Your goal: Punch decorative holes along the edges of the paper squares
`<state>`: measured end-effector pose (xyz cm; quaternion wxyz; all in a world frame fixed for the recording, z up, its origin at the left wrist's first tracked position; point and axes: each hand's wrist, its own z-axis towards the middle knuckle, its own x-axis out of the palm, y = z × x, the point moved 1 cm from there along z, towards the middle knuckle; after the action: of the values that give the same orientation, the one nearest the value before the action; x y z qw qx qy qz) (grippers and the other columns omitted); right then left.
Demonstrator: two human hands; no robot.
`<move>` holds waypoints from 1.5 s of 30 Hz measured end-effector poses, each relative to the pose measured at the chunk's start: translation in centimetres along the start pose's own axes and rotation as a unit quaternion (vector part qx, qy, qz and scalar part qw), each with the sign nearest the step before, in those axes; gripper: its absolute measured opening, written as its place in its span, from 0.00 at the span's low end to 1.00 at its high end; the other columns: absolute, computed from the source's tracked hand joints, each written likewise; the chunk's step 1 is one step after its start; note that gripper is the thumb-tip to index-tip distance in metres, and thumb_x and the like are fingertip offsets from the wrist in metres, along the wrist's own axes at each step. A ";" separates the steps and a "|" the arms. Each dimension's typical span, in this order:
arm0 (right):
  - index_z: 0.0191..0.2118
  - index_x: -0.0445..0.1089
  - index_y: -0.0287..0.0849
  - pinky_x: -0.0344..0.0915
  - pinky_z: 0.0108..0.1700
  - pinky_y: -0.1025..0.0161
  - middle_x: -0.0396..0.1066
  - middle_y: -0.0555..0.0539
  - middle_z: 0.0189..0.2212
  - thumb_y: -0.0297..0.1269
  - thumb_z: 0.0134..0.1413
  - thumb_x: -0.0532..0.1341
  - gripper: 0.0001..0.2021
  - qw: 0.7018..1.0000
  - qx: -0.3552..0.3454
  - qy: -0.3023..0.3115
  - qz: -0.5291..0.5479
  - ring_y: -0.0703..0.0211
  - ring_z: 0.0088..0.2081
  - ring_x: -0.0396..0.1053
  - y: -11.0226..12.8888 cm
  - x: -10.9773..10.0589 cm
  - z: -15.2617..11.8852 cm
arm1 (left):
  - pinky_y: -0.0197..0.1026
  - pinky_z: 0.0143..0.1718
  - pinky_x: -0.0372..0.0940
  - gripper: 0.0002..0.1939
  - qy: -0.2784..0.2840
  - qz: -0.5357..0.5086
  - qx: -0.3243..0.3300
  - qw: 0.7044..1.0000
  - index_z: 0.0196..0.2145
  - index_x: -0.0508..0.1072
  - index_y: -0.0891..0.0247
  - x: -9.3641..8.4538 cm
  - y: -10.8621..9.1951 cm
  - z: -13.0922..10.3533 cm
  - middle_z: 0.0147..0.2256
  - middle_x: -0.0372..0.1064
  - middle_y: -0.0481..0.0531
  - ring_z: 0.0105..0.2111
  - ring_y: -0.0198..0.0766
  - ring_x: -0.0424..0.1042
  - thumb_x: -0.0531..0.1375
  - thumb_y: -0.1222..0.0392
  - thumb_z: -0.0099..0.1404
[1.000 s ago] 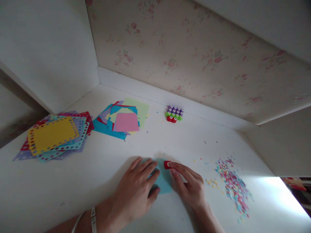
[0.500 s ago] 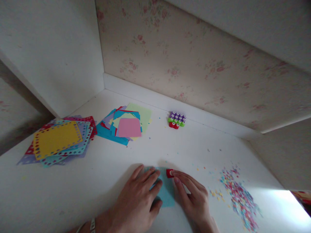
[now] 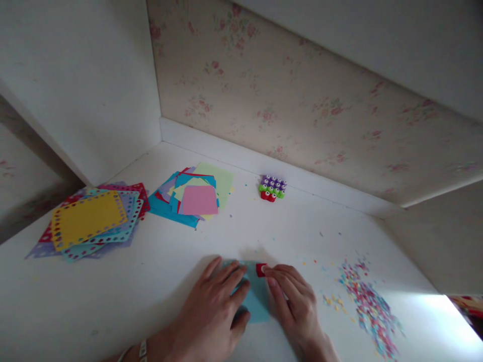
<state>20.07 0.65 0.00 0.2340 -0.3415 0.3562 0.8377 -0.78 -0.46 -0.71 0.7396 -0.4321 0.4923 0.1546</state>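
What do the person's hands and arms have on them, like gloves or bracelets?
The left hand and right hand wear no gloves, and no sleeves show. Around the left wrist is a whitish band with little darker squares; its details are too small to make out. The right wrist shows nothing worn.

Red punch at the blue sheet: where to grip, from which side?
Probably the right end of the red punch, coming from the right, where the right hand pinches it. It sits near the far right corner of the blue sheet; the left hand covers the left side.
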 end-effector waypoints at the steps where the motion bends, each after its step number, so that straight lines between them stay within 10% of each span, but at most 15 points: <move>1: 0.48 0.71 0.42 0.73 0.39 0.57 0.78 0.45 0.38 0.22 0.61 0.55 0.14 1.000 -0.003 -0.001 -0.009 0.55 0.39 0.73 0.0 0.1 -0.1 | 0.63 0.64 0.50 0.20 -0.002 0.000 -0.001 1.000 0.55 0.69 0.55 0.0 0.0 0.0 0.60 0.66 0.52 0.61 0.48 0.63 0.58 0.57 0.66; 12: 0.32 0.67 0.43 0.60 0.32 0.60 0.69 0.49 0.22 0.30 0.67 0.52 0.12 0.992 0.009 0.006 -0.128 0.60 0.25 0.63 -0.3 2.1 0.3 | 0.61 0.62 0.50 0.14 -0.044 -0.002 0.002 0.999 0.49 0.73 0.55 -0.1 -0.2 0.3 0.54 0.71 0.52 0.57 0.49 0.66 0.60 0.55 0.66; 28: 0.38 0.72 0.43 0.69 0.39 0.60 0.76 0.46 0.31 0.33 0.65 0.55 0.08 0.982 0.104 -0.142 -0.065 0.58 0.34 0.73 -1.4 0.6 -0.5 | 0.59 0.59 0.57 0.12 -0.041 -0.004 0.009 0.999 0.46 0.76 0.52 -1.2 -0.6 0.6 0.52 0.73 0.49 0.54 0.46 0.69 0.61 0.58 0.65; 38: 0.45 0.73 0.44 0.73 0.44 0.57 0.77 0.44 0.40 0.37 0.61 0.61 0.09 0.991 0.110 -0.044 -0.064 0.54 0.42 0.75 -2.9 -0.3 -0.9 | 0.58 0.58 0.61 0.12 -0.061 0.003 0.011 0.998 0.46 0.76 0.53 -0.9 0.0 0.9 0.52 0.73 0.49 0.53 0.47 0.70 0.60 0.62 0.64; 45: 0.45 0.75 0.46 0.74 0.28 0.67 0.78 0.45 0.41 0.40 0.63 0.59 0.10 0.973 0.208 -0.096 0.005 0.56 0.39 0.78 -3.6 -1.2 -1.3 | 0.56 0.56 0.64 0.13 -0.067 0.032 0.013 0.997 0.47 0.76 0.54 -0.5 0.5 0.9 0.54 0.71 0.51 0.53 0.47 0.69 0.59 0.63 0.65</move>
<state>23.73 1.76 -1.38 0.3288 -0.2021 0.5000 0.7752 -0.84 0.61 -0.41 0.7712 -0.3950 0.4575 0.1998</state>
